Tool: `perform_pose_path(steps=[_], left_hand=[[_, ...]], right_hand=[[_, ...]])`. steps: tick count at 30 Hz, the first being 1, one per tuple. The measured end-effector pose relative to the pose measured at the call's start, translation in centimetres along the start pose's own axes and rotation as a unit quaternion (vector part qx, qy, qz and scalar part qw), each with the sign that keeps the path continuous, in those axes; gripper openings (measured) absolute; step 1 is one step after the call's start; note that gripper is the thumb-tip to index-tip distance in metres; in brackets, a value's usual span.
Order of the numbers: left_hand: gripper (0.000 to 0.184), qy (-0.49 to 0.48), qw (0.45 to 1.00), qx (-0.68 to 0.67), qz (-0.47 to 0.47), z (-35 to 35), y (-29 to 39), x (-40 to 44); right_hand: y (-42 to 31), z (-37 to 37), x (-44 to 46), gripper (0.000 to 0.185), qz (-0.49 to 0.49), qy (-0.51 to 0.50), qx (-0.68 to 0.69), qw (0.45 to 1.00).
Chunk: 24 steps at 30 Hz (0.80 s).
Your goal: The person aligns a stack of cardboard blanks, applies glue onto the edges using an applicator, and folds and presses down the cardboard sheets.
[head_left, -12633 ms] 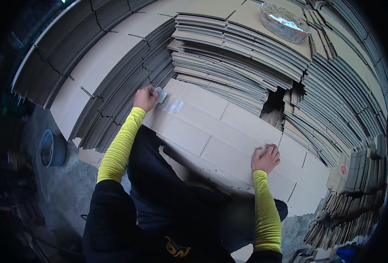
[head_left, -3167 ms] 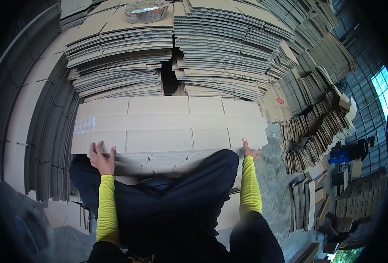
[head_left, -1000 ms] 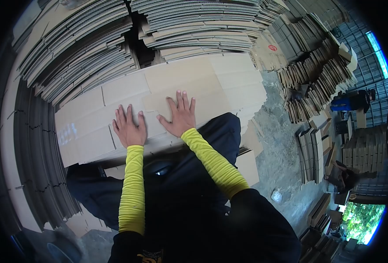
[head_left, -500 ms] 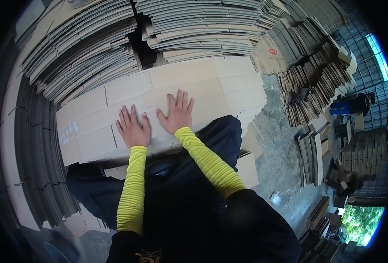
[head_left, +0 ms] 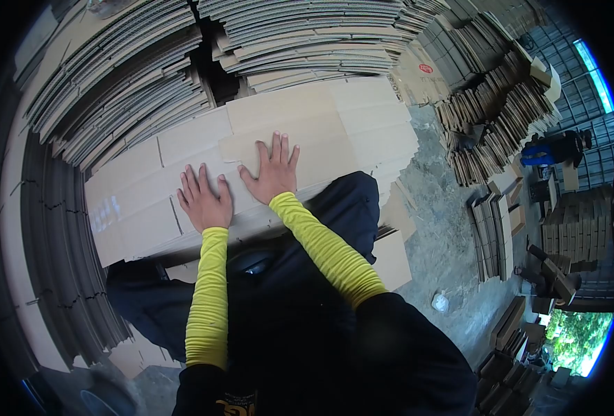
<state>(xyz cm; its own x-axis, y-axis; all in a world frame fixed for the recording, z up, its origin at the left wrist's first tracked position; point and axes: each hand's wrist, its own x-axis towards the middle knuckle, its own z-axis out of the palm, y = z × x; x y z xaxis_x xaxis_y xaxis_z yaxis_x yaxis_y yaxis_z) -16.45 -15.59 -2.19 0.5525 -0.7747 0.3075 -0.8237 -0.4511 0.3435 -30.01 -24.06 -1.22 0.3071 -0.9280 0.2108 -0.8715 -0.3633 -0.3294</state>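
Note:
A flat cardboard sheet [head_left: 293, 119] with creases and slots lies in front of me, on top of what looks like a pile of similar sheets. My left hand [head_left: 206, 201] rests flat on it with the fingers spread, beside a short slot near the front edge. To its right, my right hand [head_left: 273, 170] also presses flat on the cardboard, fingers apart, by the edge of a slightly darker panel. Neither hand grips anything. Yellow sleeves cover both forearms. Pale marks show at the sheet's left end.
Tall stacks of flattened cardboard [head_left: 314, 41] stand behind the sheet, with another stack [head_left: 64, 229] at the left. Bundled cardboard [head_left: 491, 104] lies across the concrete floor [head_left: 432, 229] on the right. A person in dark and blue clothing [head_left: 557, 149] is farther off at the right.
Both hands stay spread on the cardboard in nearly the same place. The view has shifted slightly. Cardboard pieces held near the far-right background have changed position.

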Motion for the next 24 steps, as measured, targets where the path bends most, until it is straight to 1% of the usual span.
perform_pose_path(steps=[3,6,7,9,12,19,24], left_hand=[[0.058,-0.003,1.000,-0.027,-0.003,-0.3,0.2,0.1],[0.059,-0.012,1.000,-0.016,-0.007,-0.5,0.0,0.1],[0.059,-0.008,1.000,-0.005,-0.020,-0.5,-0.2,0.0],[0.061,-0.004,0.999,-0.033,-0.004,-0.3,-0.2,0.1],[0.063,-0.005,0.999,-0.042,-0.007,-0.4,-0.2,0.1],[0.064,-0.016,0.999,-0.041,-0.016,-0.4,-0.1,0.0],[0.064,-0.019,0.999,-0.043,-0.018,-0.4,0.0,0.1]], right_hand=[[0.3,0.0,0.0,0.081,-0.008,0.000,0.008,1.000],[0.8,0.3,-0.3,0.082,-0.024,0.008,-0.004,1.000],[0.7,0.3,-0.6,0.082,-0.037,0.000,0.006,0.999],[1.1,0.2,-0.6,0.083,-0.038,0.006,0.000,0.999],[1.7,0.0,-1.1,0.083,-0.054,-0.007,-0.019,0.998],[2.9,-0.9,-2.4,0.082,-0.089,-0.030,-0.005,0.996],[1.8,-0.4,-1.3,0.083,-0.048,-0.019,-0.005,0.999]])
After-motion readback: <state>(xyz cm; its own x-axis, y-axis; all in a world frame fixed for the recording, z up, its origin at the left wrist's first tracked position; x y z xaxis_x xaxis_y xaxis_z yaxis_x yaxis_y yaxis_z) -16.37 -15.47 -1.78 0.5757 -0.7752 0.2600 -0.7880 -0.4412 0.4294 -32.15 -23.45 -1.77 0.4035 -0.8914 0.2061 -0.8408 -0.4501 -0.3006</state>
